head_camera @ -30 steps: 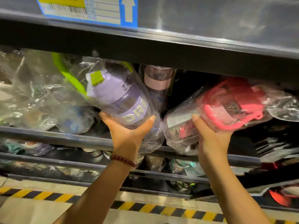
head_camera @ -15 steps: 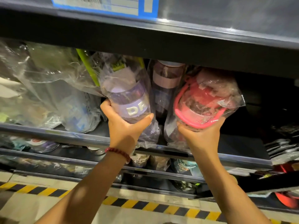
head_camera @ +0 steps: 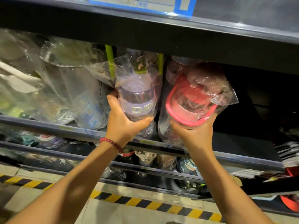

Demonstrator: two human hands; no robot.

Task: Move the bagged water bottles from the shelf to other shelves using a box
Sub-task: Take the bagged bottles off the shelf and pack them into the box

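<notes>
My left hand (head_camera: pixel 123 122) grips the base of a purple bagged water bottle (head_camera: pixel 137 96) with a green strap, standing nearly upright on the dark shelf (head_camera: pixel 234 143). My right hand (head_camera: pixel 194 133) holds a red-handled bagged water bottle (head_camera: pixel 194 101) from below, right beside the purple one. Both bottles sit under the upper shelf beam. A third bagged bottle stands behind, between them, mostly hidden. No box is in view.
Several more bagged bottles (head_camera: pixel 53 88) crowd the shelf to the left. The upper shelf beam (head_camera: pixel 161 38) carries a blue-edged label (head_camera: pixel 140 5). Lower shelves (head_camera: pixel 161 160) hold more bagged goods. Yellow-black hazard tape (head_camera: pixel 145 202) runs along the floor.
Both hands have pushed their bottles deeper into the shelf and tipped them from slanted to nearly upright. The red bottle has moved left, next to the purple one.
</notes>
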